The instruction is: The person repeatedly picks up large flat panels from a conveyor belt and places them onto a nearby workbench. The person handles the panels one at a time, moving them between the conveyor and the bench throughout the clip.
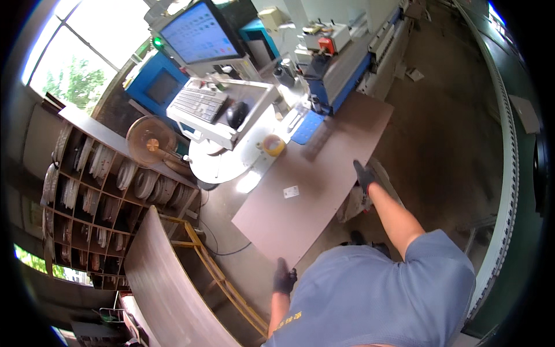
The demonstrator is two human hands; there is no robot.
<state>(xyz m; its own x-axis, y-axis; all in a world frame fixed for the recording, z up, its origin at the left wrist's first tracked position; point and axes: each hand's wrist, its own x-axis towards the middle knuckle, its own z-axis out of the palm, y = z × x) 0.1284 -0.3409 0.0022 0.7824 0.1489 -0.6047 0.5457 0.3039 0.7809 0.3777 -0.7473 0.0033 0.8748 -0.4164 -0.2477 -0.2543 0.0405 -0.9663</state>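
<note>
The panel (329, 168), already at the machine (321, 89), isn't yet released: left hand (284, 279) and right hand (363, 176) touch its edges, whether pinching I cannot tell.

There are two dark-gloved hands, one left hand (284, 279) and one right hand (363, 175); one flat brownish-grey rectangular panel (324, 196); one small white rectangular label (291, 191); one yellow ring-shaped tape roll (273, 145); one black-framed flat monitor (199, 32); one pale oblong keyboard (199, 102); one black rounded mouse (236, 114); and one round brownish fan (151, 141). The pale round coils (145, 184) exceed a dozen, too crowded for an exact count.
</note>
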